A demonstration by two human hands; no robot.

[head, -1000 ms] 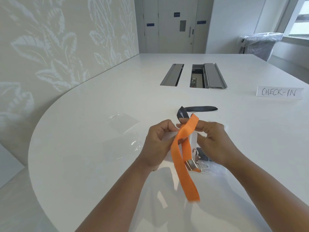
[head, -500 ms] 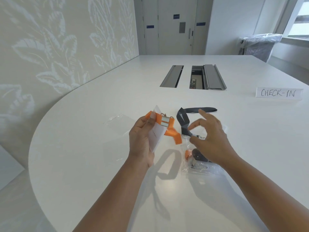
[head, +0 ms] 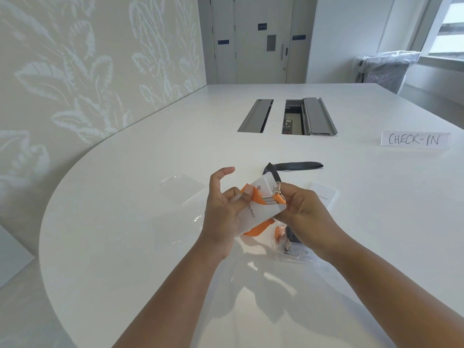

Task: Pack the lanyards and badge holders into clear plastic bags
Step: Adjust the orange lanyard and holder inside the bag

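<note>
Above the white table, both hands hold a frosted badge holder with an orange lanyard folded against it. My left hand grips the holder's left side, thumb on the orange strap, index finger lifted. My right hand pinches the lanyard's metal clip at the holder's right edge. A dark grey lanyard lies on the table beyond. A filled clear bag lies under my right wrist. Empty clear bags lie to the left.
A CHECK-IN sign stands at the right. Two cable hatches are set in the table's middle, one with its lid raised. Another white badge holder lies behind my right hand. A patterned wall runs along the left.
The orange lanyard went from a hanging loop to a bundle folded against the badge holder. My right hand let go, then came back to pinch the clip at the holder's right edge.
</note>
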